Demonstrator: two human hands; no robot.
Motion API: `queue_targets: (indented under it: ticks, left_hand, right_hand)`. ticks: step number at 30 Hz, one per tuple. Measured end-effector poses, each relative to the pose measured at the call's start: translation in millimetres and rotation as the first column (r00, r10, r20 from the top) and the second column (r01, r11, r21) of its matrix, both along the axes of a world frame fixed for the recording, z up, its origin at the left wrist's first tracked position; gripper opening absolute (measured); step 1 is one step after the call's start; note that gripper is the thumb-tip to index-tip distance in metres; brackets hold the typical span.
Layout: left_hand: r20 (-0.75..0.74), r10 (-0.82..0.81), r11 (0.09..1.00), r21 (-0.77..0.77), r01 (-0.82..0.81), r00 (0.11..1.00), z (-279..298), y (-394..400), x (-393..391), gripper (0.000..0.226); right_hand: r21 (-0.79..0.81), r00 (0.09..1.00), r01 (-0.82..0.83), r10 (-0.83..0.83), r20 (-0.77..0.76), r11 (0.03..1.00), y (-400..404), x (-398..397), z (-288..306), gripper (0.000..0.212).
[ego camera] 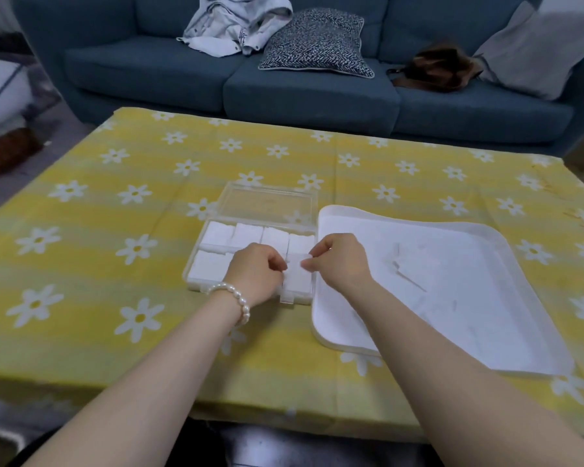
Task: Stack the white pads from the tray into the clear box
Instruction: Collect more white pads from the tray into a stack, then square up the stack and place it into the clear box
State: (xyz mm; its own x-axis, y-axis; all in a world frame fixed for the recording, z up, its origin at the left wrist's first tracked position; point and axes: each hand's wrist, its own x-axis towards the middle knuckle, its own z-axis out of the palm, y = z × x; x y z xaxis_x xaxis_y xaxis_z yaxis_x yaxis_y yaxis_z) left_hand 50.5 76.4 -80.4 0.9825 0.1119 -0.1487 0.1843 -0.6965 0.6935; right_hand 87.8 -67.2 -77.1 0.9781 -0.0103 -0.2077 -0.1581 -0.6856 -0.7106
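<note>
A clear box (192, 269) with its lid (267, 203) lying open behind it sits mid-table, and stacks of white pads (218, 234) fill several of its compartments. Over the near right compartment, my left hand (255, 276) and my right hand (339, 261) meet. Both pinch the edges of one white pad (295, 269) with curled fingertips. The white tray (459, 298) lies just right of the box, and its surface shows only a few thin creases or shreds.
The table wears a yellow cloth with white daisies (135, 193). Behind it stands a blue sofa (311, 96) with a patterned cushion (317, 43), a white garment (236, 25) and a brown bag (435, 67). The near table edge is close to my body.
</note>
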Motion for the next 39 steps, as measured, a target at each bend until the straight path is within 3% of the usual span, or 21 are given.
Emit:
queue_targets:
  ticks: [5, 8, 13, 18, 22, 25, 31, 35, 39]
  left_hand:
    - [-0.026, -0.074, 0.995, 0.068, 0.076, 0.997, -2.9, -9.3, -1.4, 0.027]
    - [-0.025, -0.126, 0.985, 0.113, 0.128, 0.992, -2.6, -14.4, -2.3, 0.03]
    - [-0.029, -0.254, 0.94, 0.229, 0.254, 0.967, -9.2, -18.9, 0.3, 0.03]
    - [0.0, -0.336, 0.86, 0.407, 0.307, 0.942, -14.1, -22.9, -0.3, 0.03]
    - [-0.01, -0.349, 0.863, 0.386, 0.326, 0.937, -14.8, -25.4, 0.9, 0.031]
    - [-0.023, -0.359, 0.862, 0.376, 0.341, 0.933, -13.9, -26.0, 3.0, 0.03]
    - [0.013, -0.35, 0.838, 0.452, 0.307, 0.937, -7.5, -28.1, 4.9, 0.03]
    - [0.155, -0.263, 0.922, 0.332, 0.201, 0.952, -4.2, -32.8, 5.9, 0.025]
    - [0.182, -0.077, 0.992, -0.084, 0.093, 0.98, 2.9, -47.8, 3.5, 0.014]
  right_hand:
    - [-0.29, 0.988, -0.082, 0.116, 0.102, 0.954, 10.9, -7.3, -3.1, 0.008]
    - [-0.39, 0.967, -0.109, 0.189, 0.171, 0.914, 13.8, -11.4, -14.5, 0.017]
    - [-0.344, 0.972, -0.065, 0.138, 0.191, 0.937, 4.2, -12.6, -17.7, 0.032]
    - [-0.069, 0.979, 0.094, -0.079, 0.19, 0.993, -49.7, 1.4, -11.6, 0.018]
    - [-0.102, 0.964, 0.25, -0.238, 0.116, 0.963, -100.2, 16.1, -16.0, 0.021]
    - [-0.137, 0.983, 0.182, -0.178, 0.039, 0.974, -107.6, 21.2, -24.0, 0.022]
    - [-0.288, 0.997, 0.005, -0.027, -0.071, 0.958, -79.1, 20.5, -18.7, 0.05]
    - [-0.269, 0.984, 0.022, -0.069, -0.164, 0.963, -70.1, 19.2, -21.1, 0.033]
    - [-0.084, 0.986, 0.093, -0.103, -0.129, 0.992, -74.2, 11.2, -23.4, 0.033]
